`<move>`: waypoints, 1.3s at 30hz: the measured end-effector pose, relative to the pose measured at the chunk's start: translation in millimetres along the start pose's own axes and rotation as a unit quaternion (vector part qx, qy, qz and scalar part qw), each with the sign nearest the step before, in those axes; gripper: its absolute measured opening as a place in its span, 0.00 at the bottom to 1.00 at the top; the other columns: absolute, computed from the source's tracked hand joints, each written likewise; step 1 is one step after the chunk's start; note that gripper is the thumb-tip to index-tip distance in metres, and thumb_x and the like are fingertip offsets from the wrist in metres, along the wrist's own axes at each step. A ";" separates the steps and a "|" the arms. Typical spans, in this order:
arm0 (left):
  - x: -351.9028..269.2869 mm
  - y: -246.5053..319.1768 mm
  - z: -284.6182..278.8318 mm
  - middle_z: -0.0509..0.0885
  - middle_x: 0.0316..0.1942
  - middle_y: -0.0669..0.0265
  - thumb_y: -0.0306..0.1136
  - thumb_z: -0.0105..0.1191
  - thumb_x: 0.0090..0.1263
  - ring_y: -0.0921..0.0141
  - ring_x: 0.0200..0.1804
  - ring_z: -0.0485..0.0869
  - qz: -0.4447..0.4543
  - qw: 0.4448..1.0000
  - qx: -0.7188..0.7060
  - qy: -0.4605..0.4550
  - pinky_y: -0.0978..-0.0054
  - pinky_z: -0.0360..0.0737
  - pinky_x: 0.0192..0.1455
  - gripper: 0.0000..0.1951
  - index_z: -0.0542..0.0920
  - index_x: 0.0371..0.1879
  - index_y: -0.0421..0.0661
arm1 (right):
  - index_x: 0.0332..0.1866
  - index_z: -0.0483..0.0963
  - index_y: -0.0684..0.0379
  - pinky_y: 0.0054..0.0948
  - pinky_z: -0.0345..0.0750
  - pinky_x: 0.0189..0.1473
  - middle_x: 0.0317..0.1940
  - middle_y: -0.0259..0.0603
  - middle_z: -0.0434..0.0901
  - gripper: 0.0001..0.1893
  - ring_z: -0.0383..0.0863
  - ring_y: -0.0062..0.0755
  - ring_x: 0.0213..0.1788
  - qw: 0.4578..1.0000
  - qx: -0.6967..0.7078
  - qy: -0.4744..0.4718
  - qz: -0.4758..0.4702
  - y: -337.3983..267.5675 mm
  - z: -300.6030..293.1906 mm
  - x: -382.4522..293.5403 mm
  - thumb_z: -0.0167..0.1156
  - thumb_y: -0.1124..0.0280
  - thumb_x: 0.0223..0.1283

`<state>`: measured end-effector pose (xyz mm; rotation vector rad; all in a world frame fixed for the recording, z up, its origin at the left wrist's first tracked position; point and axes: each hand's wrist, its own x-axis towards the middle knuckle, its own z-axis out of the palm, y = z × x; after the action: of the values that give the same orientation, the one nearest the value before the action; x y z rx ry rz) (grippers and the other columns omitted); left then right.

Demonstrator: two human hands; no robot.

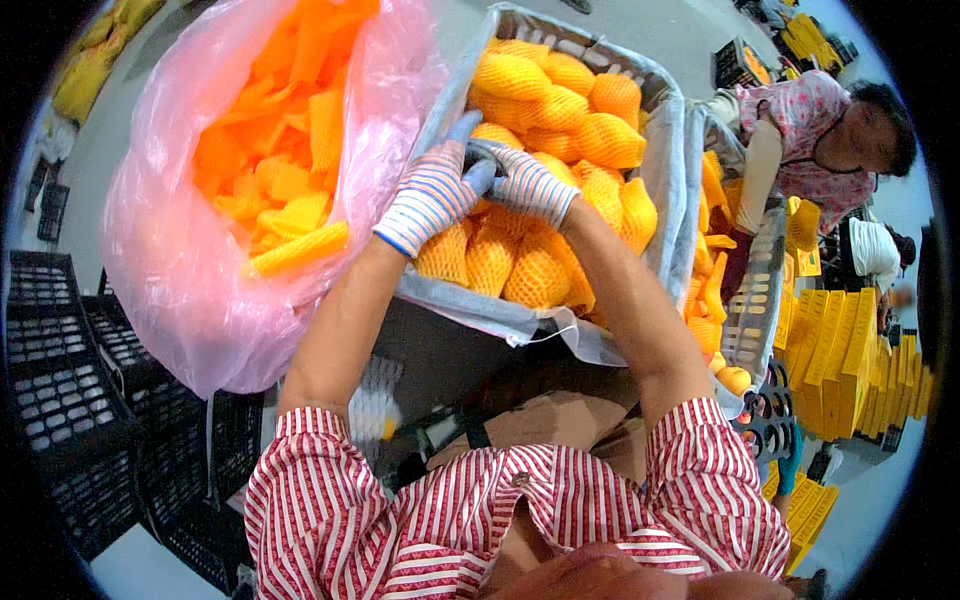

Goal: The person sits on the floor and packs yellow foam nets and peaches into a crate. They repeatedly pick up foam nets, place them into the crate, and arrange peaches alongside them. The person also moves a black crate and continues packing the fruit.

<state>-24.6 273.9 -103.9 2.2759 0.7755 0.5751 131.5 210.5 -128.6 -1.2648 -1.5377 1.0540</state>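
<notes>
Before me stands a plastic crate (667,112) with a pale cloth-like liner, filled with fruit in yellow foam net sleeves (536,274). My left hand (439,191), in a striped knit glove with bluish fingertips, reaches over the crate's left side. My right hand (532,180), gloved alike, comes in from the right, and its fingers meet the left hand's above the sleeved fruit. Whether anything is gripped between them is hidden by the fingers. To the left, a pink plastic bag (169,300) gapes, full of loose orange-yellow foam net sleeves (289,172).
Black plastic crates (60,390) stand at the left. On the right, a co-worker (817,142) reaches into a second lined crate (754,300) of foam sleeves and bare fruit (733,380). Yellow printed cartons (832,360) stand beyond it. A white string (544,337) hangs at my crate's near edge.
</notes>
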 end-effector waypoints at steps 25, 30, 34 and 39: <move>2.7 28.1 15.7 0.76 0.52 0.47 0.41 0.53 0.61 0.53 0.47 0.80 -0.090 0.935 0.302 -0.160 0.58 0.77 0.49 0.26 0.68 0.56 0.42 | 0.62 0.61 0.60 0.39 0.72 0.57 0.54 0.63 0.71 0.42 0.74 0.53 0.56 0.851 -0.311 0.382 0.183 -27.7 -110.2 -22.7 0.68 0.54 0.41; 2.2 18.1 20.6 0.74 0.54 0.49 0.35 0.53 0.56 0.53 0.53 0.76 0.012 0.945 0.327 -0.023 0.58 0.77 0.50 0.20 0.73 0.49 0.44 | 0.68 0.53 0.58 0.44 0.71 0.59 0.57 0.66 0.66 0.45 0.71 0.59 0.58 0.841 -0.344 0.182 0.375 -23.9 -6.8 42.3 0.60 0.43 0.50; 33.4 14.2 11.4 0.76 0.52 0.55 0.30 0.48 0.59 0.52 0.51 0.77 0.096 0.980 0.132 0.115 0.58 0.74 0.55 0.17 0.75 0.49 0.53 | 0.69 0.52 0.55 0.42 0.72 0.57 0.53 0.63 0.72 0.39 0.75 0.55 0.55 0.872 -0.360 0.169 0.285 -5.1 -12.1 33.7 0.59 0.57 0.53; 77.4 -7.5 16.3 0.75 0.57 0.57 0.38 0.51 0.61 0.57 0.57 0.75 0.104 0.944 0.305 -0.072 0.62 0.68 0.61 0.17 0.76 0.50 0.50 | 0.61 0.65 0.57 0.38 0.73 0.55 0.51 0.55 0.75 0.26 0.76 0.52 0.53 0.906 -0.345 0.067 0.235 -29.5 -54.7 31.7 0.56 0.71 0.54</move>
<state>38.3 322.4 -105.9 2.9590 0.7122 0.2689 172.5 242.7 -82.2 -2.2348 -1.5928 0.6798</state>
